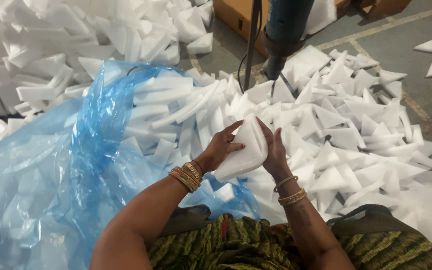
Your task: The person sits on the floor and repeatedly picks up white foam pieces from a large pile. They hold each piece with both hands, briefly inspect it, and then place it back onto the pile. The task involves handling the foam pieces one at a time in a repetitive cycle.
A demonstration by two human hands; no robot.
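A stack of white triangular foam pieces [244, 150] is pressed between both my hands in the middle of the view. My left hand [219, 148] grips its left side with the thumb on the face. My right hand [276, 150] holds the right edge, fingers pointing up. Gold bangles sit on both wrists. Under and around my hands lies a heap of loose white foam triangles [346, 125].
A large blue plastic bag [66, 165] holding foam pieces spreads to the left. Another big foam pile [51, 45] lies at the back left. A dark machine column [282, 35] with a cable, and a cardboard box [236, 17], stand behind. Grey concrete floor [416, 90] shows at right.
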